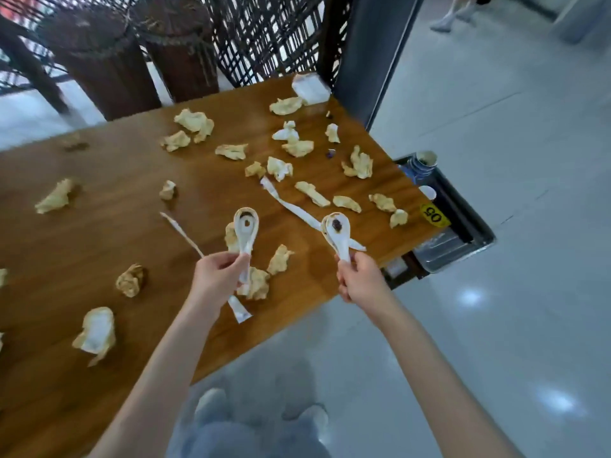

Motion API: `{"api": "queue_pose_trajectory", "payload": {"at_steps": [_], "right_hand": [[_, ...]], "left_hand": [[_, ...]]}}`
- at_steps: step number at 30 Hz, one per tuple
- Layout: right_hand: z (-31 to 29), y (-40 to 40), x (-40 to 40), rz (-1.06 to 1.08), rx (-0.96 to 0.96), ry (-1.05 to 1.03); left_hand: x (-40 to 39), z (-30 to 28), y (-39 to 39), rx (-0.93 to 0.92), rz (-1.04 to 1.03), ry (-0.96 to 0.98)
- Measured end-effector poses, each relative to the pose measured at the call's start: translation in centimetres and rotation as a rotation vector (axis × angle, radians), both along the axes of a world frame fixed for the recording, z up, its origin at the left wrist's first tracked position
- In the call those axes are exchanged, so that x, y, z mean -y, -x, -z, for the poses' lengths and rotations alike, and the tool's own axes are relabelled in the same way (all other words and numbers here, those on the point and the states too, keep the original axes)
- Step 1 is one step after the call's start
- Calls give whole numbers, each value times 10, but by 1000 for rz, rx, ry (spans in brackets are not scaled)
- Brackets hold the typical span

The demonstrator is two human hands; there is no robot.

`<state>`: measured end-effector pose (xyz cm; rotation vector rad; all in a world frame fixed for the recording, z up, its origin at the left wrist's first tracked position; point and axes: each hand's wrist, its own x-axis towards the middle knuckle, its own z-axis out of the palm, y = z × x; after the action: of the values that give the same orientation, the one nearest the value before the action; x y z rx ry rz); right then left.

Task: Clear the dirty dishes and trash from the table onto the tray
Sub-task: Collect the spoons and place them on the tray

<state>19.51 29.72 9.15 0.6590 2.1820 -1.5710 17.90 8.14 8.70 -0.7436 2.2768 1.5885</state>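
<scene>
My left hand (216, 279) grips the handle of a white ceramic soup spoon (245, 229) with dark residue in its bowl, held above the wooden table (99, 246). My right hand (358, 280) holds a second dirty white spoon (337, 231), which looks stacked on another, near the table's right edge. Several crumpled stained napkins (195, 122) lie scattered over the table, with a torn white paper strip (291, 206) and a chopstick wrapper (182, 233). A dark tray (463, 226) with stacked cups (423, 163) sits lower, beyond the table's right edge.
A white tissue pack (310, 87) stands at the table's far corner. A yellow number sticker (433, 215) marks the right edge. Dark wooden stools (109, 71) and a lattice screen (264, 34) stand behind. Grey tiled floor (496, 94) lies to the right; someone's feet (453, 14) show far off.
</scene>
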Motion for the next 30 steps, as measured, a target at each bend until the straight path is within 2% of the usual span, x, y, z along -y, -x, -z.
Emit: {"api": "queue_pose_trajectory", "payload": {"at_steps": [6, 11, 17, 24, 30], "right_hand": [[5, 11, -111, 78, -68, -104], [7, 38, -188, 208, -33, -39], [0, 88, -285, 275, -91, -38], [-8, 146, -371, 323, -85, 15], [8, 182, -445, 354, -6, 28]], "left_hand": [[-115, -2, 28, 12, 123, 7], [-204, -2, 62, 19, 219, 18], [-305, 3, 118, -2, 303, 32], [-400, -1, 175, 3, 321, 1], [-474, 6, 210, -20, 287, -15]]}}
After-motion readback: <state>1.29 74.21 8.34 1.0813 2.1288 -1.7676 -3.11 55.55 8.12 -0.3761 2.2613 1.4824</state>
